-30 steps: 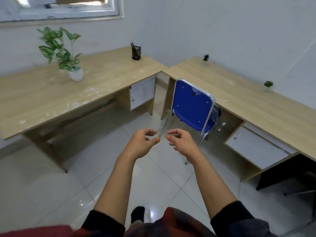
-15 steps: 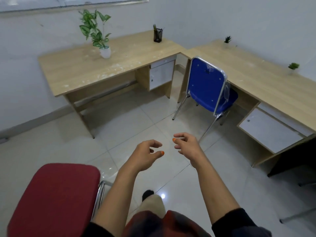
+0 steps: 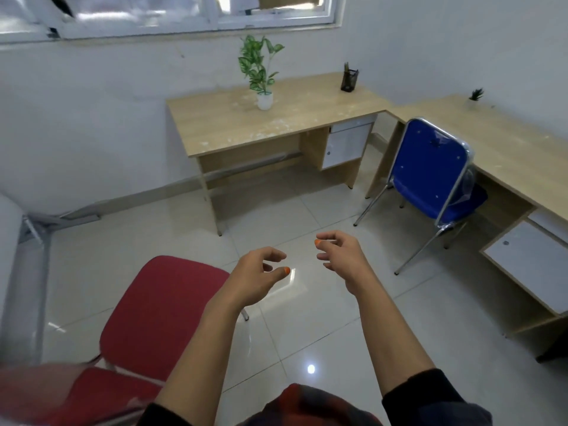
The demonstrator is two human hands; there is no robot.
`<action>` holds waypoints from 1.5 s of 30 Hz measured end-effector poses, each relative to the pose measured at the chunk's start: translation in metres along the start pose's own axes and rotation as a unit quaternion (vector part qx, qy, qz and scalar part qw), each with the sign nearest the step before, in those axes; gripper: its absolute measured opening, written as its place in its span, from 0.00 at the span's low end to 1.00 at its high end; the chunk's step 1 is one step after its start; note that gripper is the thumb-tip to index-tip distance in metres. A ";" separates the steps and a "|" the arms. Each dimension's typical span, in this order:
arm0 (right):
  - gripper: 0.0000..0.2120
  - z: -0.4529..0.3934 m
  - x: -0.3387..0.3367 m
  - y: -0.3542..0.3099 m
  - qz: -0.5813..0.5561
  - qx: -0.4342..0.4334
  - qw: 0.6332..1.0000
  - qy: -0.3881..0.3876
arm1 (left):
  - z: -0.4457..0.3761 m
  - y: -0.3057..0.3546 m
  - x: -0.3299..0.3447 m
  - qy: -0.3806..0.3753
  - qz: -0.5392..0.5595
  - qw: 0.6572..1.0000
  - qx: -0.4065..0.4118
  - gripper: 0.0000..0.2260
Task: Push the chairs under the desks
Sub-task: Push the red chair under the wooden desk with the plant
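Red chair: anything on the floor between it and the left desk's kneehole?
Nothing visible. Bare tiles run from the red chair to the open space under the left desk. Both hands hover empty: left hand, right hand.

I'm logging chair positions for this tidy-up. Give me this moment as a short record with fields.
blue chair: seat partly under the right desk, backrest facing the room
red chair: out on the floor, away from the left desk
left hand: over the floor beside the red chair, fingers loosely curled, holding nothing
right hand: raised, holding nothing
on the desks: potted plant, pen holder
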State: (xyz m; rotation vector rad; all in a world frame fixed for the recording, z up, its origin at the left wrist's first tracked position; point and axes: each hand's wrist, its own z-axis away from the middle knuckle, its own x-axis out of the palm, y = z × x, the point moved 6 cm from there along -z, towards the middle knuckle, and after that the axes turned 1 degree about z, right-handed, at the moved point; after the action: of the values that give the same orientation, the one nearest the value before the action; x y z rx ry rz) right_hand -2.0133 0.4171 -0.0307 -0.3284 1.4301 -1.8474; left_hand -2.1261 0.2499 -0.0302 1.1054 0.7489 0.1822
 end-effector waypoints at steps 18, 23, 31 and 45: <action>0.09 0.177 0.265 0.025 0.090 0.006 0.981 -0.171 | 0.221 -0.198 -0.212 0.294 -0.199 0.923 -0.146 0.11; 0.11 0.217 0.319 0.032 0.169 -0.035 0.951 -0.257 | 0.240 -0.237 -0.201 0.228 -0.292 0.918 -0.140 0.13; 0.14 0.246 0.374 0.039 0.184 -0.069 0.925 -0.326 | 0.286 -0.235 -0.198 0.196 -0.263 0.943 -0.061 0.24; 0.28 0.289 0.389 0.065 0.237 -0.098 0.931 -0.260 | 0.309 -0.272 -0.257 0.131 -0.390 0.907 -0.090 0.33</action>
State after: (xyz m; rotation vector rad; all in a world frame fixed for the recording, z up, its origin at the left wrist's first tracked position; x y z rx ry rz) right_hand -2.0728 -0.0647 -0.0858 -0.4818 1.1853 -1.1214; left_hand -2.1841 -0.2306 -0.0740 0.5431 1.3339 -0.2843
